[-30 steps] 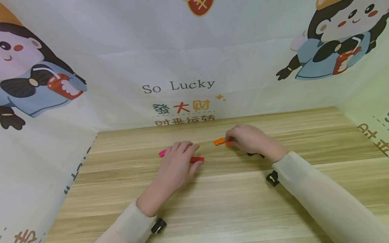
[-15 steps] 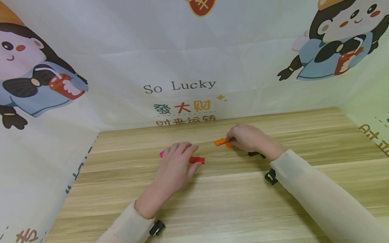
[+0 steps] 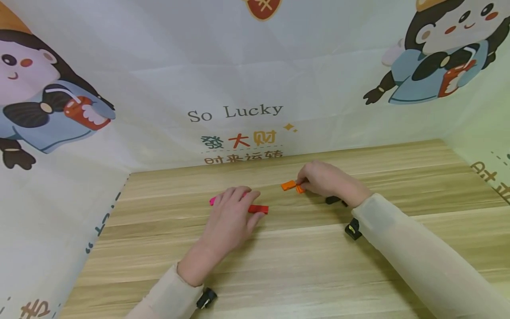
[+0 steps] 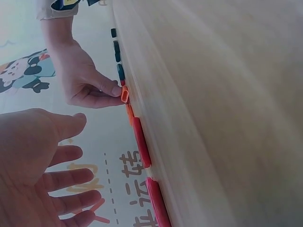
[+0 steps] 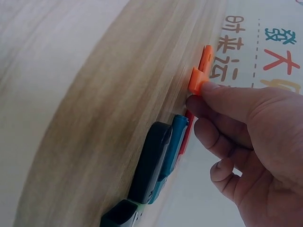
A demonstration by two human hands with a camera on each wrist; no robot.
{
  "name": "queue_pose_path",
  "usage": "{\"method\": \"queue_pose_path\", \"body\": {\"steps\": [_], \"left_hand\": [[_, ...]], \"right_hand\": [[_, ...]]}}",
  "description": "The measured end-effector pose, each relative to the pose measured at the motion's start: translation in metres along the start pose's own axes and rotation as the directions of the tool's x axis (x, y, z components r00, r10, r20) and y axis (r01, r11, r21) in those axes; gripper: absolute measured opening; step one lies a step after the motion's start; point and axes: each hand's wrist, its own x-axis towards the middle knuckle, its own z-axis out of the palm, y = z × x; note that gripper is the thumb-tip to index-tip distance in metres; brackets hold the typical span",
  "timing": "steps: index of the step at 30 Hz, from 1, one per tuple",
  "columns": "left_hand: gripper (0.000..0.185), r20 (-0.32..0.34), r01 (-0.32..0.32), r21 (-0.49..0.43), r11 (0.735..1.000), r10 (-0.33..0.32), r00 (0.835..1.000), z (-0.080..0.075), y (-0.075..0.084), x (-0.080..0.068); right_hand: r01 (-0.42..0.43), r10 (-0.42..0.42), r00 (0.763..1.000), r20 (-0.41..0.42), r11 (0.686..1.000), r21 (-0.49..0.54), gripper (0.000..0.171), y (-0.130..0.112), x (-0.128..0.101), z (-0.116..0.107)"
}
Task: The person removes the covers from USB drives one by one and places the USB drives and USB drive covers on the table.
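Right hand (image 3: pixel 324 179) pinches the orange piece (image 3: pixel 288 185) near the desk's (image 3: pixel 358 274) back edge; left hand (image 3: pixel 231 217), fingers spread and relaxed, rests over the red piece (image 3: pixel 259 208) and pink piece (image 3: pixel 213 200) mid-desk.

We count two hands, the left hand (image 3: pixel 231 217) and the right hand (image 3: pixel 326 181), over one wooden table (image 3: pixel 303 266). Of the small plastic pieces we see two orange pieces (image 3: pixel 287 185) at 9 o'clock of the right hand, one red piece (image 3: pixel 260 209) at 3 o'clock of the left hand and one pink piece (image 3: pixel 212 201) at its 10 o'clock. At 5 o'clock of the right hand lie dark pieces (image 5: pixel 151 161), where we can tell at least three: one black, one blue, one dark green.
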Motion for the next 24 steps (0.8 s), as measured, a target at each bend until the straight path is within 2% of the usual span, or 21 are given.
{"method": "queue_pose_path", "body": {"steps": [10,14,19,24], "left_hand": [[0.048,-0.013,0.012,0.002,1.000,-0.012,1.000,-0.003,-0.004,0.003],[0.046,-0.039,0.007,-0.001,1.000,-0.007,0.999,-0.005,-0.008,0.004],[0.046,-0.045,0.013,-0.028,1.000,-0.014,0.999,-0.008,-0.013,0.006],[0.047,-0.033,0.047,-0.034,0.998,-0.048,0.998,-0.012,-0.018,0.010]], "right_hand": [[0.006,-0.006,1.000,-0.007,1.000,0.000,0.005,0.001,0.001,0.000],[0.004,-0.004,1.000,-0.021,1.000,0.001,0.005,-0.001,0.000,-0.001],[0.006,-0.005,0.998,-0.056,1.000,0.005,0.005,-0.005,-0.007,-0.002],[0.011,-0.011,0.996,-0.087,1.000,0.003,0.008,-0.011,-0.015,-0.003]]}}
